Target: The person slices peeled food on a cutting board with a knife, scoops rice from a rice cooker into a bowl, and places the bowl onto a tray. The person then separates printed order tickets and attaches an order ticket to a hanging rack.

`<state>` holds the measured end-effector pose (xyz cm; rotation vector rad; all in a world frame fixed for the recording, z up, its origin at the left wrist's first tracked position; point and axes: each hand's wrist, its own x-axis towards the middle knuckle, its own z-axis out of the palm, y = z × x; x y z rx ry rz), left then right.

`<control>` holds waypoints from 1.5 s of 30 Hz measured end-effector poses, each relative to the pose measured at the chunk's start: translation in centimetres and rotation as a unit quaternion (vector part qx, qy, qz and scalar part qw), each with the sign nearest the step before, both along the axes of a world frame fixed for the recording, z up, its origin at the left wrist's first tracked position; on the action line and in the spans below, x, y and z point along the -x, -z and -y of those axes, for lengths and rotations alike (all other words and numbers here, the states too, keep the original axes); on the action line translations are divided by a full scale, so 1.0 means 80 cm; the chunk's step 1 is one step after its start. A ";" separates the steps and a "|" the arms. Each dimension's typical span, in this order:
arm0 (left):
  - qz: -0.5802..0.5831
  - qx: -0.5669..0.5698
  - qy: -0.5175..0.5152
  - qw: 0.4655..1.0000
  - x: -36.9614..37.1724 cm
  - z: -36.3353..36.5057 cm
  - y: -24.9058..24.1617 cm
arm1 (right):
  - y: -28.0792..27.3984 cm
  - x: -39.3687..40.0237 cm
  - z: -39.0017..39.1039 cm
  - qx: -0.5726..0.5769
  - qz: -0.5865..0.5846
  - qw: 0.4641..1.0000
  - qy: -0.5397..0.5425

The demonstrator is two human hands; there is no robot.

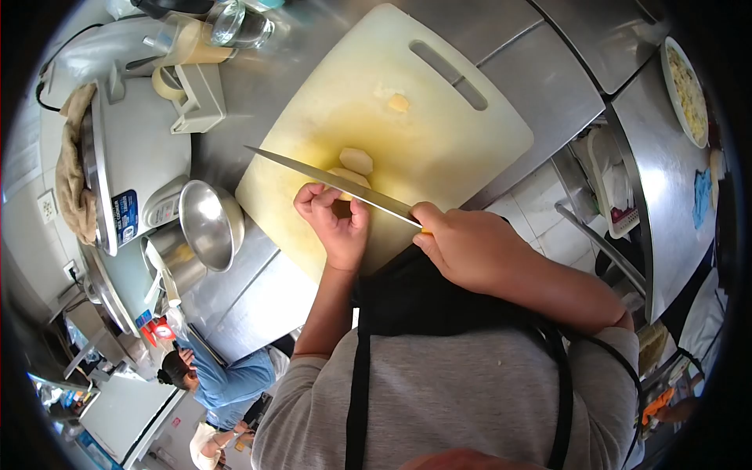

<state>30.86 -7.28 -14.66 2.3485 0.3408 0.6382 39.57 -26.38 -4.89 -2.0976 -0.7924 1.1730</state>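
Note:
My right hand point(470, 243) grips a kitchen knife point(329, 178) by its handle, which the fingers mostly cover. The long blade points up and left across the white cutting board point(446, 149). Just below the blade, my left hand point(337, 223) is closed, its curled fingertips holding a pale peeled potato point(348, 177) that the knife partly hides. Beyond the blade a cut slice point(357, 160) lies flat on the board. Farther up, a smaller yellowish piece point(399, 103) rests by itself. The board's middle has a yellow stain.
Left of the board are a steel bowl point(210, 223), a tape dispenser point(197, 98) and a pitcher point(188, 41) beside a glass point(239, 25). At far right a white dish of food point(685, 92) stands on another steel counter. A person in blue point(231, 380) is at lower left.

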 end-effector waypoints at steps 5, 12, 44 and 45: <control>-0.003 -0.017 -0.001 1.000 0.000 -0.001 -0.002 | 0.010 -0.003 -0.014 -0.035 0.027 0.999 0.005; -0.006 -0.008 0.001 1.000 0.001 0.000 -0.001 | 0.002 -0.004 -0.009 0.004 -0.001 1.000 0.003; 0.011 0.016 -0.001 1.000 0.001 0.000 0.004 | 0.002 -0.001 -0.015 -0.004 0.008 1.000 -0.004; 0.011 0.018 -0.002 1.000 0.001 0.000 0.004 | 0.001 -0.001 -0.014 0.000 0.004 1.000 -0.004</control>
